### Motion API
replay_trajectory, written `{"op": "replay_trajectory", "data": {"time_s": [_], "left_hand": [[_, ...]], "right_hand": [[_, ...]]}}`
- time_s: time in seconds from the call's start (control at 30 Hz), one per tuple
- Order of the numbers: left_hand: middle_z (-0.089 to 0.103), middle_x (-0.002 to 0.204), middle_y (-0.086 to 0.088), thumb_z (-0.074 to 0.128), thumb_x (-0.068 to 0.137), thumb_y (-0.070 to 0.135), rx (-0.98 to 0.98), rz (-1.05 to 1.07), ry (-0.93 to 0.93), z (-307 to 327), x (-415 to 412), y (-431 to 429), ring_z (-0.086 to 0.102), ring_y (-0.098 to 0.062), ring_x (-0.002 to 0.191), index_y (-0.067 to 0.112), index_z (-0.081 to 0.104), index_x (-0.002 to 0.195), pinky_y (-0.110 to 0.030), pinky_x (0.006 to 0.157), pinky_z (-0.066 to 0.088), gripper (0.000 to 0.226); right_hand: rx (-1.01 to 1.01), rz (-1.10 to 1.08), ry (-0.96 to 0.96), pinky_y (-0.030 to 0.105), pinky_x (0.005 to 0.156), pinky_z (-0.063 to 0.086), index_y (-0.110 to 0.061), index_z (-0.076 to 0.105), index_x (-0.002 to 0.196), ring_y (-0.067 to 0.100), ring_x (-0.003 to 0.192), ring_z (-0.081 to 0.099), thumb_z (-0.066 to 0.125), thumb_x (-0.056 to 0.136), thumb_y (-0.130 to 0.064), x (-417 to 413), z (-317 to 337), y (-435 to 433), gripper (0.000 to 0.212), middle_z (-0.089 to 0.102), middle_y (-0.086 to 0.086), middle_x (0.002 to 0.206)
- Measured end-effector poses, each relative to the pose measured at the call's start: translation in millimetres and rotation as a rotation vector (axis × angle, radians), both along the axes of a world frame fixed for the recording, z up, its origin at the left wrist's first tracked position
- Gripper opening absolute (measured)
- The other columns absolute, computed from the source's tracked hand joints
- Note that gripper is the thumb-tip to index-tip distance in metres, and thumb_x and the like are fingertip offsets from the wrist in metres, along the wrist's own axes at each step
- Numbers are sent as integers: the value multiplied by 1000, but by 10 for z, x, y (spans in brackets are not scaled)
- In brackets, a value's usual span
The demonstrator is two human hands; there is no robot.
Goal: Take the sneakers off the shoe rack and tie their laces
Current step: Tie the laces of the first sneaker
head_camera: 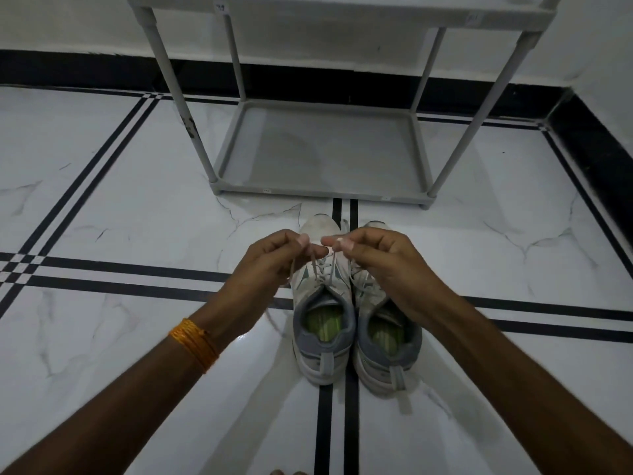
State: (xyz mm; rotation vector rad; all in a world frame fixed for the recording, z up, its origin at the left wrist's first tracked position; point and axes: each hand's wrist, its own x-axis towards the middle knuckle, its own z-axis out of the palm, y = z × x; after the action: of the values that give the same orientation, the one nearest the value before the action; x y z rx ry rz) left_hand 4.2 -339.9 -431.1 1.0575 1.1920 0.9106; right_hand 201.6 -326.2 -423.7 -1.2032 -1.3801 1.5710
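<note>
Head view looks down on a pair of white and grey sneakers (pixel 356 303) standing side by side on the marble floor (pixel 137 200), heels toward the person, just in front of the grey shoe rack (pixel 322 149) whose bottom shelf holds nothing. Both hands hover above the left-hand shoe: the left hand (pixel 270 262) has thumb and forefinger closed on one lace end, the right hand (pixel 380 258) is pinched the same way on the other, and the laces (pixel 320 265) run down from the fingertips to the eyelets.

Judging by looks, the laces are thin, limp cord — light, easy to bend, liable to slip from a loose pinch — so a firm hold near the ends, with some slack kept for forming loops, seems the sensible grip. The shoes look soft-sided and light enough to shift if the laces are pulled hard; the floor appears glossy, so they may slide.

Hard to read: whether a first crossing or knot exists — the fingers cover that spot. The right-hand shoe's laces lie under the right hand and wrist, so their state cannot be told. The rack's upper tiers are cut off at the top edge
</note>
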Motion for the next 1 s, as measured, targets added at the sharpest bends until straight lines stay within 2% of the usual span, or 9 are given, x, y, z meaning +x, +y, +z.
{"op": "replay_trajectory", "data": {"time_s": [0.07, 0.13, 0.27, 0.33, 0.57, 0.63, 0.7, 0.83, 1.0], "left_hand": [[75, 104, -9, 51, 99, 28, 29, 52, -13, -38, 70, -37, 70, -20, 101, 4, 64, 95, -31, 84, 51, 28], [74, 101, -9, 53, 98, 29, 80, 83, 27, -75, 104, -41, 71, -21, 98, 5, 67, 98, -30, 80, 54, 28], [74, 95, -6, 54, 98, 22, 117, 106, 46, -128, 128, -36, 69, -17, 87, 14, 70, 107, -35, 77, 54, 20], [73, 87, -2, 56, 97, 17, 147, 124, 78, -159, 140, -40, 66, -13, 79, 15, 71, 106, -35, 72, 52, 18], [73, 79, 9, 59, 95, 12, 249, 183, 143, -212, 208, -60, 68, -3, 74, 16, 72, 102, -15, 64, 52, 16], [74, 83, 8, 60, 94, 14, 273, 194, 175, -230, 217, -59, 69, -4, 74, 17, 73, 102, -15, 64, 52, 15], [74, 83, 6, 61, 94, 14, 286, 202, 176, -233, 226, -54, 69, -7, 73, 18, 72, 102, -15, 63, 52, 15], [72, 83, 5, 59, 95, 12, 265, 210, 127, -206, 234, -64, 68, -5, 71, 14, 72, 104, -13, 60, 50, 16], [70, 82, -2, 57, 96, 11, 212, 118, 87, -174, 200, -38, 64, -4, 70, 8, 69, 106, -15, 59, 48, 16]], "right_hand": [[-31, -69, 97, 42, 104, 48, -7, 72, 104, 22, 111, 67, 59, 93, -13, -59, -75, -18, 18, 75, 8, 110], [-23, -103, 98, 42, 102, 50, -8, 72, 109, 22, 106, 69, 59, 94, -11, -96, -121, -21, 20, 75, 9, 107], [10, -137, 50, 28, 84, 58, -12, 71, 114, 17, 96, 73, 58, 93, -6, -149, -152, -18, 25, 77, 4, 104], [38, -162, 20, 26, 79, 60, -10, 71, 113, 18, 91, 74, 59, 92, -3, -162, -155, -19, 25, 77, 5, 102], [10, -199, -54, 37, 90, 58, -17, 72, 108, 18, 92, 73, 54, 96, -13, -223, -167, -27, 22, 75, 5, 100], [57, -188, -101, 36, 90, 58, -16, 71, 111, 16, 94, 72, 63, 92, -21, -226, -167, -32, 21, 76, 4, 102], [122, -178, -179, 35, 89, 59, -14, 69, 117, 14, 95, 72, 73, 85, -22, -223, -197, -44, 33, 75, 4, 105], [164, -174, -211, 39, 87, 60, -10, 68, 119, 15, 87, 74, 69, 87, -11, -190, -223, -36, 31, 77, 6, 98], [110, -81, -254, 43, 85, 60, -17, 71, 114, 17, 79, 76, 73, 83, -10, -125, -223, 7, 31, 78, 6, 86]]}}
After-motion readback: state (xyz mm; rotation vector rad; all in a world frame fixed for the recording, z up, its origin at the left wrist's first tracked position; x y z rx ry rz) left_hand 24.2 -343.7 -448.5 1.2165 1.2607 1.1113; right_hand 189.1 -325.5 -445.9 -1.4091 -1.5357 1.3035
